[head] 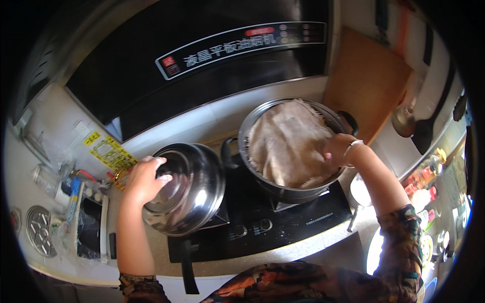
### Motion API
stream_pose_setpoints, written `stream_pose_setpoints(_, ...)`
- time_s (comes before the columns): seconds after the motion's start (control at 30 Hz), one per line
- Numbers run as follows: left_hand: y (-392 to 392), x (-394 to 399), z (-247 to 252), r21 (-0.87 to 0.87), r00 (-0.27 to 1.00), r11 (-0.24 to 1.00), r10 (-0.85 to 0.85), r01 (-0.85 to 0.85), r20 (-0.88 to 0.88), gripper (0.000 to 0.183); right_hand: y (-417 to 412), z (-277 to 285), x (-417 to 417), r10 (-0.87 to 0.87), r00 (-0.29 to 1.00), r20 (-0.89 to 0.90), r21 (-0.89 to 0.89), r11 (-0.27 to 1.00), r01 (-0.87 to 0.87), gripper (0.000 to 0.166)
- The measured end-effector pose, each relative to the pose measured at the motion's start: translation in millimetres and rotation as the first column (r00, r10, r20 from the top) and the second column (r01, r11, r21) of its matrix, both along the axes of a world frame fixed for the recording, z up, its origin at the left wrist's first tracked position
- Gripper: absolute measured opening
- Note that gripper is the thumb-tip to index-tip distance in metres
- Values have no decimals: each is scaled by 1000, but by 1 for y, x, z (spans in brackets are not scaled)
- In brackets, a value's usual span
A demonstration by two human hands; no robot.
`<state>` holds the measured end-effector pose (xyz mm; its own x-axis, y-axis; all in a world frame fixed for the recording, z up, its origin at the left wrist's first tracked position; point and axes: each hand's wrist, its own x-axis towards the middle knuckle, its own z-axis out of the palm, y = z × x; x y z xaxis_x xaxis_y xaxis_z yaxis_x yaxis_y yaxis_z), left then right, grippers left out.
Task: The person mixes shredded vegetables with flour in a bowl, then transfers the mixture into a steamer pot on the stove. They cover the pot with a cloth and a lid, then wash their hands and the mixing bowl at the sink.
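My left hand is at the top of a shiny domed metal pot lid, fingers curled over its middle; the knob is hidden. The lid leans over the left burner, above a pan whose black handle points towards me. My right hand, a bangle at its wrist, grips the right edge of a damp beige steamer cloth with frayed edges. That cloth lies across the inside of a large metal steamer pot on the right burner. Whatever lies beneath the cloth is hidden.
Both vessels stand on a black glass gas hob with two knobs. A black range hood hangs behind. A wooden board leans at the right, near a hanging ladle. Bottled condiments stand far right.
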<state>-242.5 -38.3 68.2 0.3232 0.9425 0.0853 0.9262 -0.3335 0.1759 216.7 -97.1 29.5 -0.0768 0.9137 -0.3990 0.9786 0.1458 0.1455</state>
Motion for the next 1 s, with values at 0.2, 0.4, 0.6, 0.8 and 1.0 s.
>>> stream_pose_setpoints(0.2, 5, -38, -26, 37, 998, 999, 12, -14, 59, 47, -10, 20, -19, -53, 998, -46, 94, 994, 57, 33)
stream_pose_setpoints(0.4, 12, -30, -35, 53, 991, 998, 24, -32, 131, 36, -37, 11, -18, -62, 976, -209, 219, 970, 109, 26)
stream_pose_setpoints(0.6, 6, -30, 12, 144, 979, 987, 42, -72, 199, 28, -98, 12, -12, 181, 741, -647, 617, 695, 369, 12)
stream_pose_setpoints(0.8, 12, 32, 77, 339, 932, 929, -248, 151, 264, 27, -159, -22, -18, 230, 528, -818, 558, 539, 631, 9)
stream_pose_setpoints(1.0, 35, 156, 86, 292, 832, 896, -426, 334, 355, 26, -195, -50, -32, 231, 342, -911, 413, 541, 733, 11)
